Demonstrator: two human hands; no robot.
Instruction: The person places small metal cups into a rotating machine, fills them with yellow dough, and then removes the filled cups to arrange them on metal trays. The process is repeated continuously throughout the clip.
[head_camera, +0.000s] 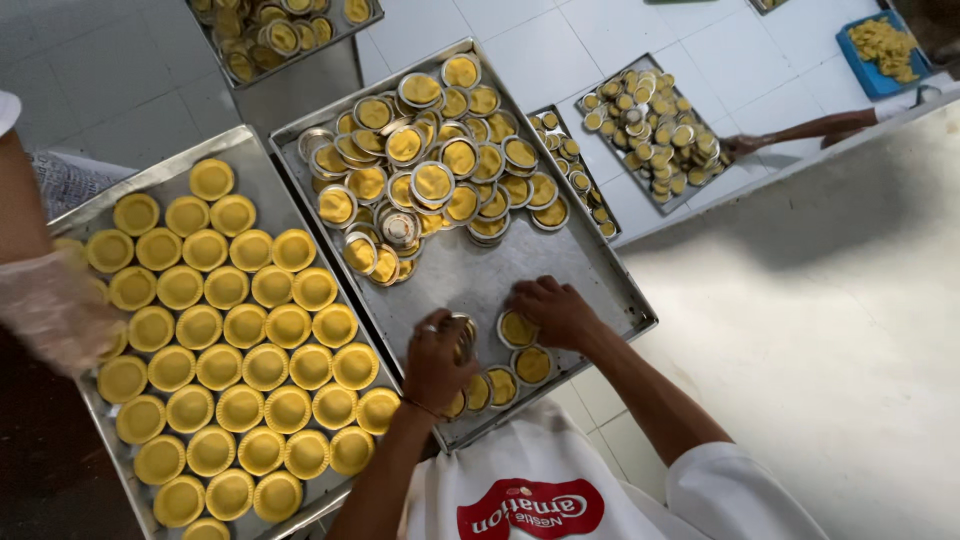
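Observation:
My left hand (433, 362) is closed around a small round metal tart mould (463, 334) held on edge over the near end of the middle steel tray (470, 275). Just to its right, my right hand (556, 312) has its fingers curled down on a dough-lined mould (517, 329) lying flat on that tray. A few more filled moulds (532, 365) lie in a row below my hands. A heap of several filled and empty moulds (430, 170) covers the far half of the tray.
A tray (262, 170) on the left holds rows of yellow fluted pastry shells (245, 345); another person's gloved hand (50, 310) hovers at its left edge. More mould trays (655, 125) lie beyond, reached by another person's arm (810, 128). A blue tray of dough pieces (882, 45) is far right.

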